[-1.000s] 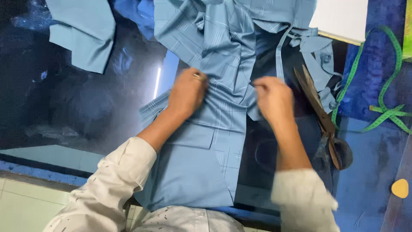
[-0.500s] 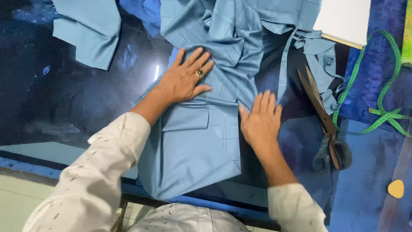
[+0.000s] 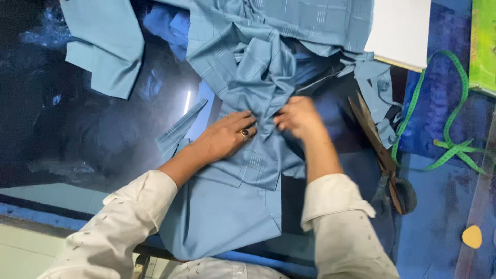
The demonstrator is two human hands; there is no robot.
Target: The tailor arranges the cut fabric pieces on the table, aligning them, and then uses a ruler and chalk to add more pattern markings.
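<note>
A light blue checked cloth (image 3: 243,206) lies over the dark glossy table and hangs off its near edge. My left hand (image 3: 225,137), with a ring on one finger, lies flat on the cloth with fingers pointing right. My right hand (image 3: 297,118) is curled beside it, pinching a bunched fold of the same cloth (image 3: 266,77). The two hands almost touch at the fold. Both sleeves are white.
Large scissors (image 3: 380,155) lie just right of my right arm. A green measuring tape (image 3: 452,139) curls at the right. A second blue cloth piece (image 3: 106,49) lies at the upper left, a white sheet (image 3: 400,31) at the top, a yellow chalk piece (image 3: 471,236) at the lower right.
Both hands were spread flat on the cloth half a second ago. Now they have come together higher up, and the right hand has closed on a gathered fold.
</note>
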